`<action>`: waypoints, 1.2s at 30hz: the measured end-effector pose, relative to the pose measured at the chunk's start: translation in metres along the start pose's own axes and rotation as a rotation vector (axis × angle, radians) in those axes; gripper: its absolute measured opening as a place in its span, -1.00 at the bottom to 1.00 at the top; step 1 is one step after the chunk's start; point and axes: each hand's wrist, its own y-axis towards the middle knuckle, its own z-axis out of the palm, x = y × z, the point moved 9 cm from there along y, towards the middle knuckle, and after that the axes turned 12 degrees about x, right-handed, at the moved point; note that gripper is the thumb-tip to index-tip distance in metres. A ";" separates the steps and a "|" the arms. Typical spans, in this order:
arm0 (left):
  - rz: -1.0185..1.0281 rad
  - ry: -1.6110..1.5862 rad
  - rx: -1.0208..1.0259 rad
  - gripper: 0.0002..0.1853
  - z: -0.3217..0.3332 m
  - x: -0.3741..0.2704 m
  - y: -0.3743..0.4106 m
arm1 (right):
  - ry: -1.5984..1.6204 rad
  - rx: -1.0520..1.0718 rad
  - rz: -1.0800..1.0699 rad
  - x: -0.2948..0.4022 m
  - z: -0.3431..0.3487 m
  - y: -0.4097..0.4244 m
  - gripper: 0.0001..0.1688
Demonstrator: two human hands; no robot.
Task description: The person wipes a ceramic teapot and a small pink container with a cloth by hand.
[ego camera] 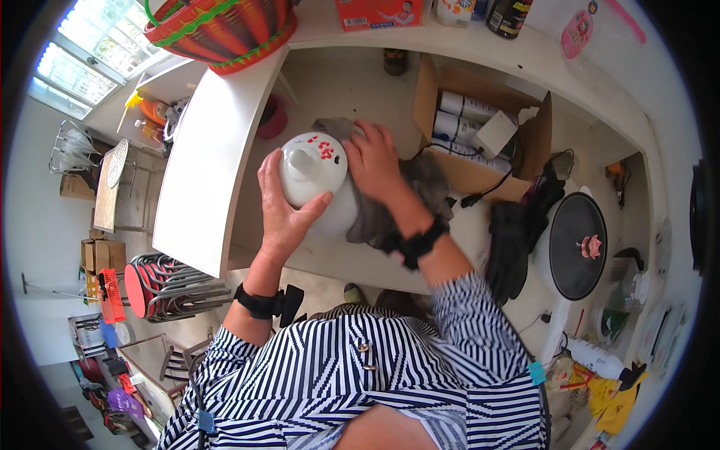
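My left hand (pixel 284 208) is clasped around a white lidded ceramic pot (pixel 312 183), thumb and fingers on opposite sides of its rim. The round lid has a knob and red painted marks, with a small dark spot near its edge. On the pot's right side, my right hand (pixel 371 160) presses a grey-brown cloth (pixel 368 219). The cloth hangs down below that hand and also shows behind the pot. Part of the pot's body is covered by the cloth and my hands.
An open cardboard box (pixel 478 180) with several white cans stands right of the pot. Farther right are black gloves (pixel 506 247) and a pan with a dark lid (pixel 579 247). A raised white board (pixel 197 169) borders the left. A woven basket (pixel 225 34) stands above it.
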 end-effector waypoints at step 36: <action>-0.082 0.143 -0.205 -0.23 0.002 -0.014 0.029 | 0.416 -0.169 -0.162 0.007 -0.039 -0.090 -0.64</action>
